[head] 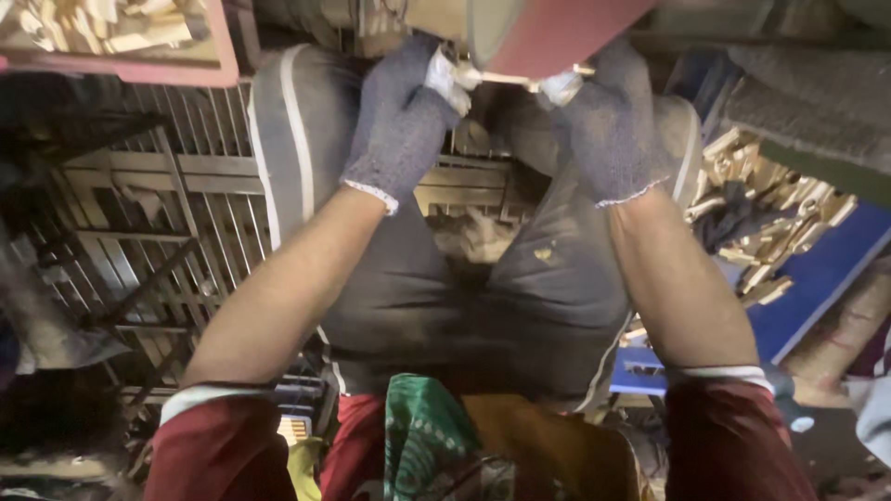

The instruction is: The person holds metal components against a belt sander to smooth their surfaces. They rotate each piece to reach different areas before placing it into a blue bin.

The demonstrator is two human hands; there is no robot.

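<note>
- Left hand [401, 116], grey knit glove, pinches one end of a thin pale strip [509, 80].
- Right hand [608, 121], gloved alike, grips the strip's other end.
- Strip sits just under the red tub [557, 32], above the lap.
- Pale wooden pieces [770, 213] heaped right of the lap.

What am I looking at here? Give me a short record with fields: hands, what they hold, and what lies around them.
left hand: left hand in a grey knit glove, fingers pinched on one end of a thin wooden stick
right hand: right hand in a matching glove, pinching the other end
above the hands: a red curved cover, partly out of view
lap: dark shorts
person's left: metal grate; pink tray of pale wood pieces
person's right: pile of wood offcuts on a blue surface
</note>
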